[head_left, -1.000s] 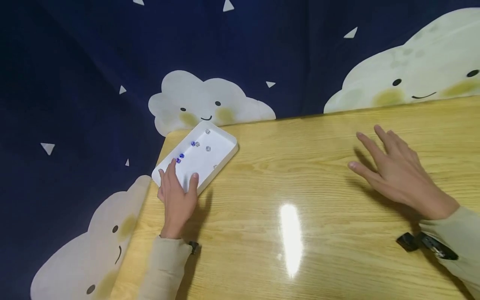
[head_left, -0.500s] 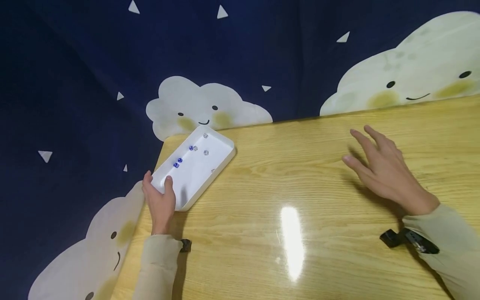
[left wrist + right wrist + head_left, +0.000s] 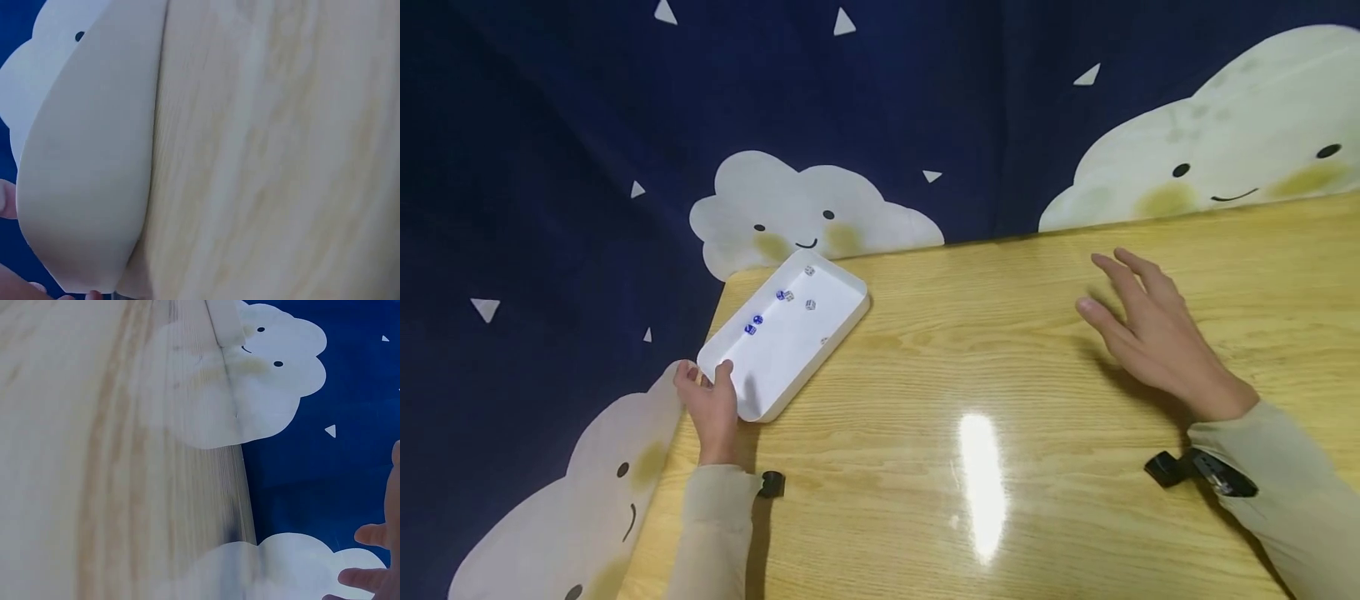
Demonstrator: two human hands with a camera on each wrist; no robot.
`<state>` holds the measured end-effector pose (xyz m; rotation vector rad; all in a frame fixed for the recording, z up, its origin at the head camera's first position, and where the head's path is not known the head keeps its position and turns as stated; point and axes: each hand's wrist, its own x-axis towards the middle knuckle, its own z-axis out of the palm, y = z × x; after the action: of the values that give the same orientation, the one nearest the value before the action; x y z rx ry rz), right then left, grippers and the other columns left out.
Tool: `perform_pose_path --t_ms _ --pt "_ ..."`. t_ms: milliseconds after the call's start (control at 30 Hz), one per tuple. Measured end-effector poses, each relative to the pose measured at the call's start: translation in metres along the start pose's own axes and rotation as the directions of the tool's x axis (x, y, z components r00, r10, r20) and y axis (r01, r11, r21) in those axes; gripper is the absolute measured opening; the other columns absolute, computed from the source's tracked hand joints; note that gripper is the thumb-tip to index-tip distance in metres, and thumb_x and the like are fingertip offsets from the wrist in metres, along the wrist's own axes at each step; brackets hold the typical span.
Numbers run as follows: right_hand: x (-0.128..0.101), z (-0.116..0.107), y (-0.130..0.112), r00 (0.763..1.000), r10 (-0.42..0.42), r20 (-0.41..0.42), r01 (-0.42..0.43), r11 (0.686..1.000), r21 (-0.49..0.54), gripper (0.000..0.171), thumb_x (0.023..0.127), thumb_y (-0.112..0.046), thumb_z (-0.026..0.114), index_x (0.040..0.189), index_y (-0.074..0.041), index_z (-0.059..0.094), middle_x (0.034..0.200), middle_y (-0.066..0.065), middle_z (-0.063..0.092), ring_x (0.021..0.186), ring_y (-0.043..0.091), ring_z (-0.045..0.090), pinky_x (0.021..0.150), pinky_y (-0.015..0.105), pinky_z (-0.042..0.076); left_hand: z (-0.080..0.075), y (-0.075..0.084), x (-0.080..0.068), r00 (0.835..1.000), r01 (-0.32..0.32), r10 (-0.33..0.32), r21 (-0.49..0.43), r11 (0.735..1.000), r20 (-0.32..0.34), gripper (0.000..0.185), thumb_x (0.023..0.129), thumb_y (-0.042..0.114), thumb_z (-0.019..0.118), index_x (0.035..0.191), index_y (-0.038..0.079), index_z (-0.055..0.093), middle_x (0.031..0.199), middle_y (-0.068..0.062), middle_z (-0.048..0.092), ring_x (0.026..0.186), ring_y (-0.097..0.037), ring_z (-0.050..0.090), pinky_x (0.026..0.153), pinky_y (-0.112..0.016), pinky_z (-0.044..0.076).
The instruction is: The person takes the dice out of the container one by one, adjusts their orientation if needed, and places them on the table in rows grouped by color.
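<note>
A shallow white tray (image 3: 778, 358) lies slantwise on the table. My left hand (image 3: 713, 417) holds its near left corner, thumb over the rim and curled fingers outside. In the left wrist view the tray's outer wall (image 3: 94, 162) looms large, with fingertips at its lower edge. Inside the tray lie blue dice (image 3: 757, 320) along the left wall and clear dice (image 3: 810, 305) farther right, one partly hidden by the right wall. My right hand (image 3: 1157, 342) hovers over the table at the right, fingers spread and relaxed, holding nothing.
The wooden table (image 3: 910, 400) ends at the back and left against a dark blue curtain (image 3: 985, 108) printed with clouds and triangles. A bright glare (image 3: 983, 487) lies on the tabletop. Dark camera mounts (image 3: 1202, 473) sit at the wrists.
My left hand has drawn back from above the tray's inside to its near left corner and taken hold there. My right hand has drifted slightly left. The dice lie as before.
</note>
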<state>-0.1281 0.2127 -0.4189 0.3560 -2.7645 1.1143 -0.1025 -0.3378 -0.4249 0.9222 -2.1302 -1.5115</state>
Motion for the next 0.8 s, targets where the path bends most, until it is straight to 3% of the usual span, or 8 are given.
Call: perform_pose_path --t_ms 167,400,667,800 --pt "0.004 0.002 -0.003 1.000 0.008 0.015 -0.008 1.000 0.001 0.064 0.107 -0.041 0.050 0.163 -0.016 0.030 0.169 0.028 0.021 0.150 0.061 0.022 0.112 0.079 0.020 -0.004 -0.005 0.001 0.993 0.093 -0.094 0.013 0.996 0.075 0.089 0.101 0.020 0.052 0.166 0.010 -0.009 0.175 -0.014 0.005 0.163 -0.030 0.013 0.132 -0.039 0.020" --pt "0.006 0.005 -0.004 0.999 0.022 0.042 -0.022 1.000 0.008 0.064 0.108 -0.042 0.048 0.164 -0.018 0.029 0.171 0.026 0.018 0.152 0.059 0.020 0.111 0.079 0.021 -0.005 -0.009 0.001 0.986 0.133 -0.132 -0.006 0.991 0.102 0.089 0.100 0.009 0.048 0.165 0.010 -0.012 0.176 -0.012 0.000 0.164 -0.026 0.009 0.132 -0.038 0.016" --pt "0.010 0.009 -0.008 0.998 0.023 0.055 -0.025 0.999 0.031 0.064 0.108 -0.043 0.048 0.163 -0.016 0.030 0.171 0.025 0.019 0.153 0.055 0.022 0.112 0.078 0.023 -0.005 -0.013 0.004 0.989 0.082 -0.078 -0.023 0.996 0.128 0.093 0.089 -0.011 0.039 0.167 0.014 -0.006 0.175 -0.009 0.013 0.161 -0.025 0.022 0.129 -0.043 0.026" --pt "0.012 0.012 -0.010 0.998 0.022 0.059 -0.025 0.999 0.047 0.064 0.108 -0.043 0.047 0.163 -0.016 0.030 0.170 0.025 0.020 0.152 0.055 0.024 0.112 0.078 0.025 -0.005 -0.014 0.005 0.988 0.092 -0.090 -0.011 0.996 0.125 0.095 0.089 -0.011 0.040 0.167 0.016 -0.007 0.176 -0.005 0.008 0.162 -0.023 0.020 0.129 -0.042 0.026"
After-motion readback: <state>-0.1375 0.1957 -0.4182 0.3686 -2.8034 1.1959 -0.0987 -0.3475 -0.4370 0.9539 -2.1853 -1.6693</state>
